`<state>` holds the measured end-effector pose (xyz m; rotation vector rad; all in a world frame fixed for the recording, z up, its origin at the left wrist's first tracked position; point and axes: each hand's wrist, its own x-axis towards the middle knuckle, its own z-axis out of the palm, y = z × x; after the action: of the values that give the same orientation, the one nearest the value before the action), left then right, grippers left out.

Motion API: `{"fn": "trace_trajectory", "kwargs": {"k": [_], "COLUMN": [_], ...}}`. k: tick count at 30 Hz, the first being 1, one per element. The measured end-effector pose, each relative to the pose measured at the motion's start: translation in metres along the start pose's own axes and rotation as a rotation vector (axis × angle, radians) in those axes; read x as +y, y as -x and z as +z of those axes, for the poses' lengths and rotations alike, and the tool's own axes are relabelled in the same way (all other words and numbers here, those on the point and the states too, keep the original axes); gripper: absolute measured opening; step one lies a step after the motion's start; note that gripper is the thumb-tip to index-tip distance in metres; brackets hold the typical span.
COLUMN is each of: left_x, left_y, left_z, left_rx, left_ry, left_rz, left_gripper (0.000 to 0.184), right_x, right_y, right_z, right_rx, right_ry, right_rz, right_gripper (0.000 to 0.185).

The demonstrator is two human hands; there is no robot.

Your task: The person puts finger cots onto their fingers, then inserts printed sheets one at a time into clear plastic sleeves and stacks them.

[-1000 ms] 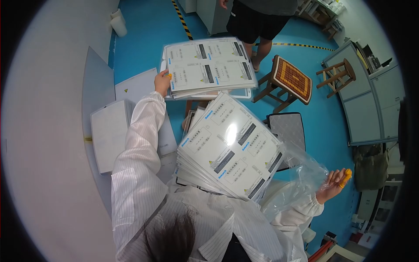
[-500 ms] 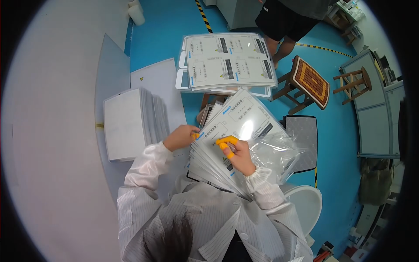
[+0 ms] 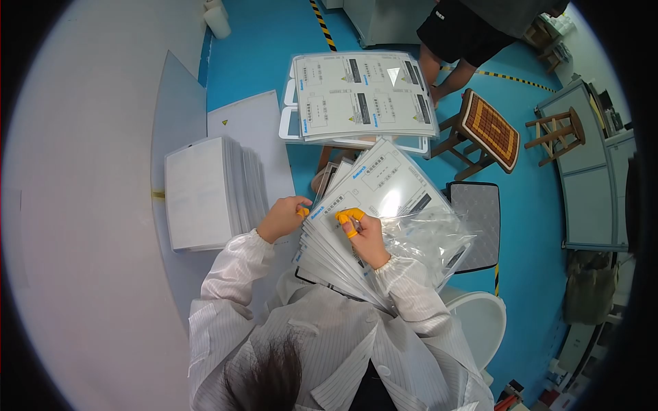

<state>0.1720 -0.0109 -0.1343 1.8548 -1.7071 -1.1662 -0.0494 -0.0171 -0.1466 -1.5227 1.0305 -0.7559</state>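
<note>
A fanned stack of printed plastic sheets (image 3: 373, 179) with blue lettering lies in front of me. My left hand (image 3: 279, 219) pinches the left edge of the top sheet between thumb and forefinger, which wear yellow finger cots. Over the middle of that sheet, my right hand (image 3: 367, 238) is closed, its yellow-capped fingertips pressed together. Whatever they hold, if anything, is too small to make out. Crumpled clear plastic film (image 3: 428, 240) covers the right part of the stack, beside my right hand.
More printed sheets (image 3: 363, 96) lie on a stool ahead. White panels (image 3: 195, 198) stand stacked at left. To the right are a wooden stool with a beaded mat (image 3: 490, 130), a grey cushion (image 3: 474, 226) and a white bin (image 3: 480, 322). A person (image 3: 466, 41) stands beyond.
My right hand's fingers have drawn together and the hand has shifted slightly left. The clear film has changed shape. My left hand stays at the sheet's edge. The other person has moved right.
</note>
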Motion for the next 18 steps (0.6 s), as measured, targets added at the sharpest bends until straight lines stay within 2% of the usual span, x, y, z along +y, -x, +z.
{"fn": "trace_trajectory", "kwargs": {"k": [12,18], "left_x": [-0.007,-0.001], "left_y": [-0.001,-0.002], "left_z": [0.003,-0.003], "left_rx": [0.023,-0.042], "left_ry": [-0.003,0.001], "left_rz": [-0.019,-0.025], "left_gripper": [0.027,0.027], "right_x": [0.002,0.009], "right_y": [0.000,0.001], "right_z": [0.002,0.004], "right_rx": [-0.014,-0.017], "right_ry": [-0.006,-0.013], "right_rz": [0.016,0.023], "right_gripper": [0.021,0.020]}}
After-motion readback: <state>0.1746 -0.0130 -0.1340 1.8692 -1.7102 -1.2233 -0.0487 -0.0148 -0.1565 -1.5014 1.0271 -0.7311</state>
